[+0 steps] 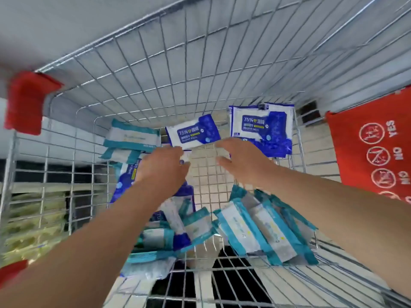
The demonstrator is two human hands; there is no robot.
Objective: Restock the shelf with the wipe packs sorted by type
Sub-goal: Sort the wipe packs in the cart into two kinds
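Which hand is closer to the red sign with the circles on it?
Right. The right hand is over the middle of the cart, on the same side as the red sign but well apart from it. The left hand is farther away still.

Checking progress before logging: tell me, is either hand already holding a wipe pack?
No: both the left hand and right hand reach open toward the dark blue alcohol wipe pack, gripping nothing.

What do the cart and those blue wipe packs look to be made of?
The cart looks like bare metal wire: thin silvery rods crossing in a grid, with light glinting off them. The blue wipe packs look like soft glossy plastic film, wrinkled and shiny, with print on it.
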